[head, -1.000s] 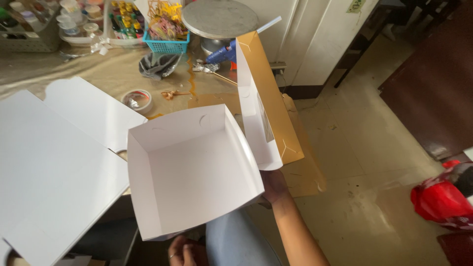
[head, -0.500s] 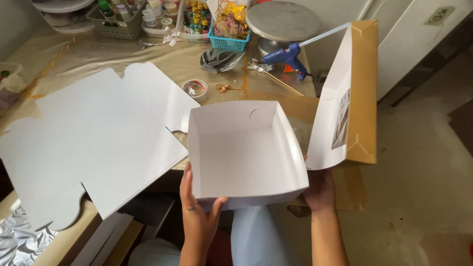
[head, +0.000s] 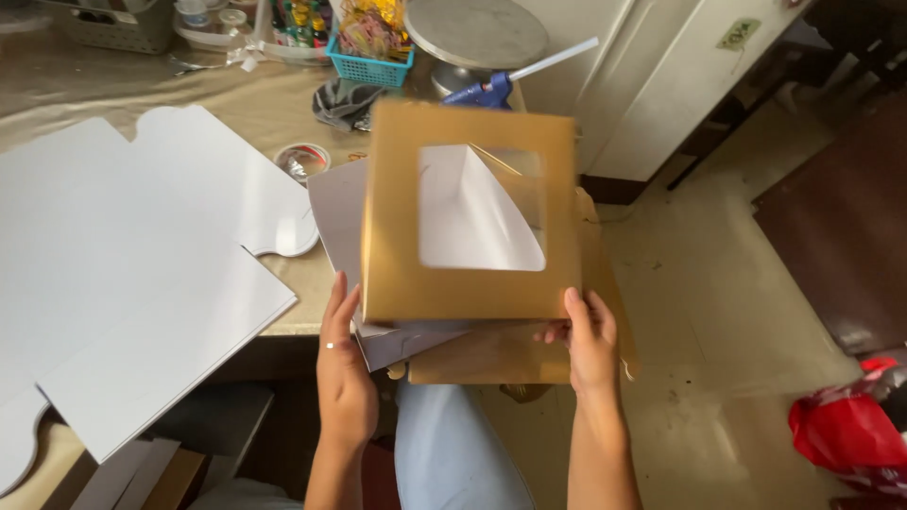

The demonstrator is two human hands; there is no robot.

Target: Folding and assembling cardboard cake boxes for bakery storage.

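I hold a cardboard box (head: 397, 274) in front of me, gold outside and white inside. Its gold lid with a square clear window (head: 477, 208) is folded down over the top, and the white inside shows through the window. My left hand (head: 342, 364) grips the box's lower left side, where white flaps stick out. My right hand (head: 588, 340) holds the lower right corner from below. The box hovers over the table's near edge and my lap.
Large flat white cardboard sheets (head: 132, 283) lie on the tan table at left. Behind the box are a blue glue gun (head: 487, 90), a blue basket (head: 370, 66), a round metal stand (head: 472, 33) and a small tape roll (head: 302, 161). A red bag (head: 846, 430) sits on the floor at right.
The lid, standing open at the right before, has swung down over the open white box. My left hand has shifted to the box's left side.
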